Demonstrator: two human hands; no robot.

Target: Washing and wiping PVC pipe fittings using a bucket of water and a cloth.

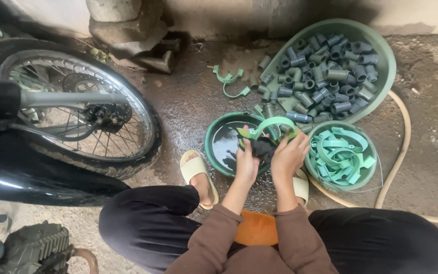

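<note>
your knees framed both hands over the green basin [214,147].
your left hand [247,165] gripped what looked like a dark cloth [262,147]; your right hand [289,155] grasped a green clamp [272,123].

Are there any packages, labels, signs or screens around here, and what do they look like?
No packages, labels, signs or screens show.
Only open containers:
Large green basin, upper right, oval, full of grey-green pipe pieces.
Small green bowl, right of the hands, round, holding light green clamps.
Dark green basin, under the hands, round, holding dark water.
</note>
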